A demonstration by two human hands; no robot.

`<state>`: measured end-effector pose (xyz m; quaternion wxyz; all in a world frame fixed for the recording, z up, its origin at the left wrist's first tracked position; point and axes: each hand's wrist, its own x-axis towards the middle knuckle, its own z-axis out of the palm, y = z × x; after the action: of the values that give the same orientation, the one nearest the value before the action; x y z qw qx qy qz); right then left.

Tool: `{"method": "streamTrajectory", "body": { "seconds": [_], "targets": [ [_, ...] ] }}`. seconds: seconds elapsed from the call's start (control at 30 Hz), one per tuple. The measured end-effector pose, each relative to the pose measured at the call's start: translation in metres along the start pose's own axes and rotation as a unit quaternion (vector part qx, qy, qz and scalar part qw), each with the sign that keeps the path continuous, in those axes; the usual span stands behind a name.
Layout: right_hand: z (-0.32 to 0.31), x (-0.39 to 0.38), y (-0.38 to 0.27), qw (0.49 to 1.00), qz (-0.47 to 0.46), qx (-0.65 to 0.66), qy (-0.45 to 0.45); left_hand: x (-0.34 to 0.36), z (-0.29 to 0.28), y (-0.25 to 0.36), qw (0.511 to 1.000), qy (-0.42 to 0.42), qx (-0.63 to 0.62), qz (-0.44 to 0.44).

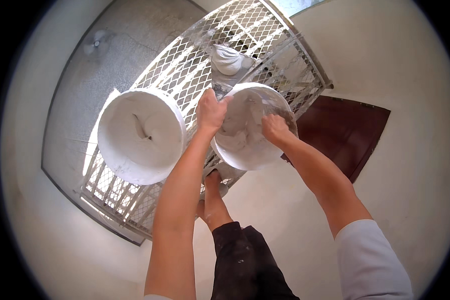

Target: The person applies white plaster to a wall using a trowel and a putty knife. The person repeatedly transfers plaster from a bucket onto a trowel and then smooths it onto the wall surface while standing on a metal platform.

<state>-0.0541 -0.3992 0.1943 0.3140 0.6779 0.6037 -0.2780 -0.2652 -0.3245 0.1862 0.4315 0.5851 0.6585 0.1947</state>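
My left hand [212, 112] is closed round the handle of a broad putty knife [221, 90], beside the rim of the right bucket. On its flared blade sits a mound of white plaster [228, 60]. Inside that white bucket [252, 159], at its right side, my right hand [276, 129] is closed. A greyish flat blade [277, 109] shows just above the right hand; its handle is hidden in the fist. Wet plaster coats the bucket's inner wall. Left of my left forearm stands a second white bucket [105, 142], with pale plaster and a dark, slim mark in it.
Both buckets are on a raised platform of metal mesh [185, 70] with a metal frame. My feet [215, 182] stand on it, close to the right bucket. A dark red panel [335, 130] lies to the right, against pale walls. Far below at left is a fan [97, 44].
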Motion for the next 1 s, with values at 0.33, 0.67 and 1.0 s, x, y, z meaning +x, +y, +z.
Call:
{"method": "streamTrajectory", "body": {
  "seconds": [0.33, 0.67, 1.0],
  "targets": [
    [-0.026, -0.004, -0.002, 0.907, -0.226, -0.349, 0.072, 0.005, 0.008, -0.015, 0.999, 0.02, 0.001, 0.029],
    [0.037, 0.079, -0.002, 0.995, -0.074, -0.072, -0.008, 0.003, 0.006, -0.006, 1.0, -0.022, -0.008, 0.013],
    [0.138, 0.049, -0.034, 0.942, 0.098, 0.314, -0.067, 0.002, 0.007, -0.008, 1.0, -0.014, -0.027, 0.002]
  ]
}}
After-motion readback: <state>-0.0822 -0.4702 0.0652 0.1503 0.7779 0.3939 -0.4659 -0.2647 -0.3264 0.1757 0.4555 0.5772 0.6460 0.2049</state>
